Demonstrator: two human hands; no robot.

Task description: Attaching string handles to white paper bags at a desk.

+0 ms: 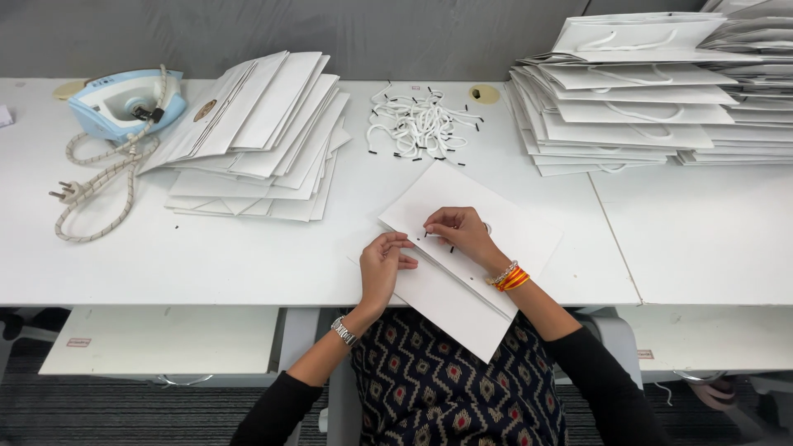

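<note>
Flat white paper bag on the near edge of the white worktop, lying slantwise, long axis from far-left to near-right, near end hanging over the edge toward the lap. Right hand on the upper part of the bag, fingertips pinched on a thin white cord with dark tip, at the folded top edge. Left hand just beside, on the left, fingers half curled and pressing the bag edge, grasping nothing else as far as visible. Both hands close together; right one nearer to the cord end.

Farther away, behind the bag: loose heap of white cords. On far left a fanned pile of flat bags and a light blue iron with its cable. On far right a tall stack of finished bags.
</note>
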